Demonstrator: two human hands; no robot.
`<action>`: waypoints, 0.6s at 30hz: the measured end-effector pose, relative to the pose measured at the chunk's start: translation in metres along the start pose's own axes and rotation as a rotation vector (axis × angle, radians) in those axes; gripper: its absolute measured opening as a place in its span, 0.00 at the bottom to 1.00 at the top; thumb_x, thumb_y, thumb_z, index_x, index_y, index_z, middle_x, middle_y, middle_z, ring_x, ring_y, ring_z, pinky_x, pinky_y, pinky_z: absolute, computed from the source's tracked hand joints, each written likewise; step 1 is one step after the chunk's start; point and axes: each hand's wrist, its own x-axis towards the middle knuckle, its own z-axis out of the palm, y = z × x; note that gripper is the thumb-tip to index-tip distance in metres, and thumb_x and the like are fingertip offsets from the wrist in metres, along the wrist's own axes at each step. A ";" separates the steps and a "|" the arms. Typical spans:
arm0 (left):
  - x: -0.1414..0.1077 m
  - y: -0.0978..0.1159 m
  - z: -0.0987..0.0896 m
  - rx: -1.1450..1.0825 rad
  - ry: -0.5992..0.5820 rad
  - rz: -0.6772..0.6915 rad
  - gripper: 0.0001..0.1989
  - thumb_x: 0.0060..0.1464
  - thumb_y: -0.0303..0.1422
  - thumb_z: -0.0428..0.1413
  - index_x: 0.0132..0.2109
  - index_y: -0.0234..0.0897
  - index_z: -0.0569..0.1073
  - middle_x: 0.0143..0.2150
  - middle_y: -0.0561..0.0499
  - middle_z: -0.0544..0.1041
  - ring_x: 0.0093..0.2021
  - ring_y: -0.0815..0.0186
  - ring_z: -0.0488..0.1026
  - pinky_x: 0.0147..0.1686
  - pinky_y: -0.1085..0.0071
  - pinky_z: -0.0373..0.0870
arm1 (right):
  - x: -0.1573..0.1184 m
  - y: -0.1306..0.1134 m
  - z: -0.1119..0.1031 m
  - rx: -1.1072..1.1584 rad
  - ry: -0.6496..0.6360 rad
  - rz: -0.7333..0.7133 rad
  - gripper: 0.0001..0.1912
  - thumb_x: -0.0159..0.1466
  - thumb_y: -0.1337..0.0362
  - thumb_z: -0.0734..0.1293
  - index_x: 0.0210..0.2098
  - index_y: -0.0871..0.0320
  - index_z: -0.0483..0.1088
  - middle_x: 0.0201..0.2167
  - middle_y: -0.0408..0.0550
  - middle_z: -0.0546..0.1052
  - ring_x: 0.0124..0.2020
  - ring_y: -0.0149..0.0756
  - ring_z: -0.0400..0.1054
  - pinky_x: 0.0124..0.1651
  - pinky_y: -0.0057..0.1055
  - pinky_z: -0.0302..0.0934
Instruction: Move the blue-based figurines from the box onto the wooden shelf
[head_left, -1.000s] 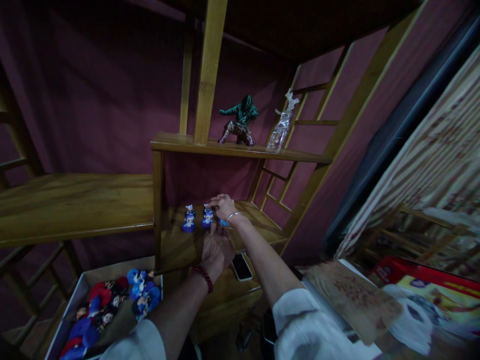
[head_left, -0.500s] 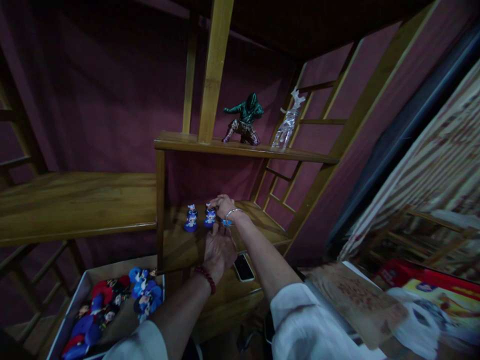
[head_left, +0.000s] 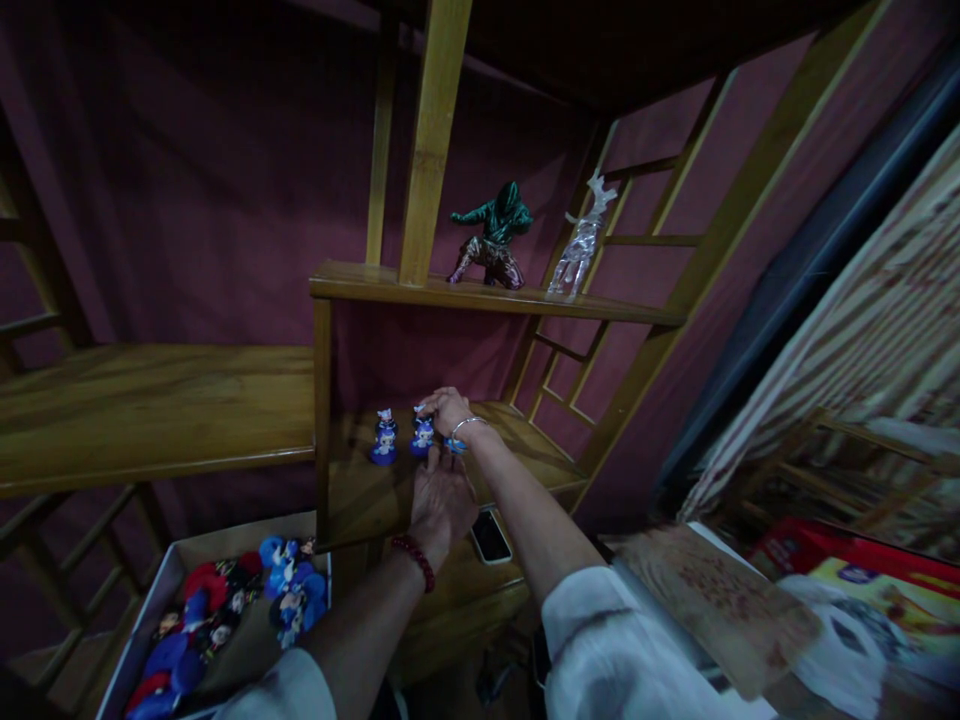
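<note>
The right hand (head_left: 450, 412) and left hand (head_left: 444, 495) reach the purple figurine (head_left: 422, 437) on the shelf (head_left: 360, 500) — whether either grip is closed, one cannot tell. Another figurine (head_left: 384, 445) stands left of both.

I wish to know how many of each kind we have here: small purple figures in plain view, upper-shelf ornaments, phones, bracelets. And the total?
Small purple figures: 2
Ornaments (green figure, clear deer): 2
Phone: 1
Bracelets: 2
Total: 7
Not counted: blue thing, mostly hidden by the right hand.
</note>
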 end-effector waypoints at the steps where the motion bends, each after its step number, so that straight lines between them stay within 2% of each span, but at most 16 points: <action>1: 0.000 0.000 0.001 0.000 0.023 -0.001 0.15 0.49 0.25 0.42 0.44 0.38 0.65 0.45 0.45 0.67 0.47 0.57 0.59 0.41 0.63 0.57 | 0.001 0.001 0.000 0.000 -0.004 0.000 0.12 0.49 0.73 0.63 0.27 0.52 0.74 0.36 0.39 0.75 0.46 0.36 0.59 0.48 0.32 0.46; 13: -0.001 -0.002 0.005 -0.003 0.083 0.004 0.14 0.49 0.27 0.42 0.43 0.36 0.66 0.44 0.45 0.68 0.45 0.57 0.60 0.40 0.62 0.57 | 0.003 0.001 -0.001 -0.011 0.000 0.000 0.13 0.49 0.73 0.62 0.25 0.51 0.74 0.34 0.36 0.76 0.45 0.31 0.62 0.49 0.28 0.49; 18: -0.001 0.000 0.000 -0.036 0.016 -0.006 0.15 0.49 0.26 0.41 0.44 0.35 0.66 0.46 0.43 0.67 0.47 0.54 0.58 0.41 0.60 0.57 | 0.002 -0.002 -0.003 -0.018 -0.022 -0.014 0.13 0.49 0.74 0.62 0.25 0.51 0.74 0.34 0.37 0.76 0.45 0.32 0.62 0.50 0.30 0.48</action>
